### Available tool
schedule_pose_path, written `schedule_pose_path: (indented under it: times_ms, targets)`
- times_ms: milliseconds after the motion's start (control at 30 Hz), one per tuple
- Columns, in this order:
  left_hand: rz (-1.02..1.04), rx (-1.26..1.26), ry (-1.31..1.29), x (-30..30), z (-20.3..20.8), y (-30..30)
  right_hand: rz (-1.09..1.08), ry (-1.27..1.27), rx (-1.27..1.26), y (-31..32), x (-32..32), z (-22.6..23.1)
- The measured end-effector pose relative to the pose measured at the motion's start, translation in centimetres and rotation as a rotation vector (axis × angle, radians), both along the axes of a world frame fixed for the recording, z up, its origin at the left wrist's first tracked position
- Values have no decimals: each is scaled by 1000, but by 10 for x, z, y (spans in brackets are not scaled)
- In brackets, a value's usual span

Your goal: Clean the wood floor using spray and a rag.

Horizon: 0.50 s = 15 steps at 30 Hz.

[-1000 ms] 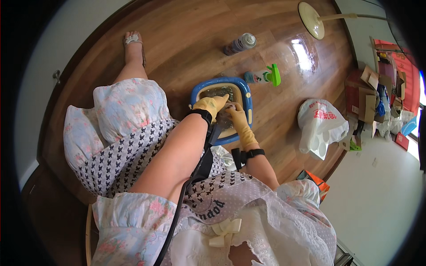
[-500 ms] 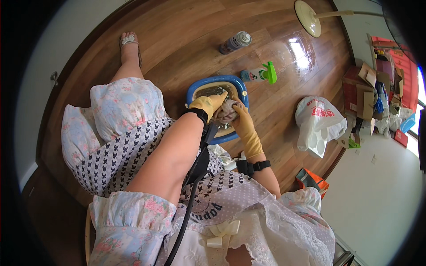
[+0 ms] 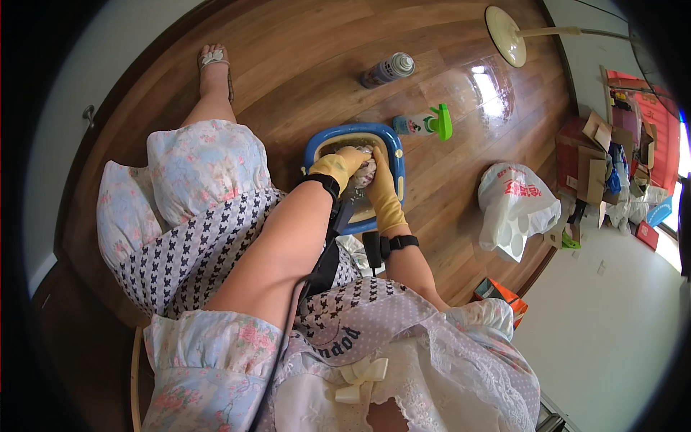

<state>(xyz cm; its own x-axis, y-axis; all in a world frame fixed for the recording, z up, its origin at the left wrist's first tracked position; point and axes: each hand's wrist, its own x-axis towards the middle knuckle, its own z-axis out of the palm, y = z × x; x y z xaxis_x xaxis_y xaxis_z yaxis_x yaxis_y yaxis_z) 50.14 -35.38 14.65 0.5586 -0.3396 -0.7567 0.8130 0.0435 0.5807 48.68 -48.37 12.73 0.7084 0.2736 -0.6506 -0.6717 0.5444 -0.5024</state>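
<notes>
Head camera view showed a crumpled, pale cloth with dark mottling (image 3: 366,175) bunched between two gloved hands, inside the rim of a rounded rectangular basin with a blue edge and beige inner wall (image 3: 345,130). Cloudy, greyish water (image 3: 357,196) lay below the cloth; whether the two touched could not be told. The left hand, in a yellow rubber glove (image 3: 344,164), was closed on the cloth's left side, its fingers partly hidden. The right hand, in a matching yellow glove (image 3: 383,183), gripped the opposite side, fingers pointing toward the basin's far end. Black straps circled both wrists.

Just beyond the basin's far right corner was a clear spray bottle with a bright green trigger head (image 3: 425,124), and farther out a dark cylindrical aerosol can with a silvery top (image 3: 389,70), both on the brown wood-plank floor (image 3: 295,79). Well apart to the right lay a white plastic bag with red print (image 3: 520,198). Open brown cardboard boxes (image 3: 592,155) were piled past it by the wall, and a round cream-coloured stand base (image 3: 505,36) showed at upper right. A sandalled foot (image 3: 214,61) rested at upper left.
</notes>
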Motion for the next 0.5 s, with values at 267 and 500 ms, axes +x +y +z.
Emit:
schedule_pose_path:
  times_ms: [267,500]
  targets:
    - [-24,6,71,-6,-27,8,46,-45,247,19,1,-17]
    - [-577,606,-233,-7,1,-3,525,-619,-131,6,-20,-14]
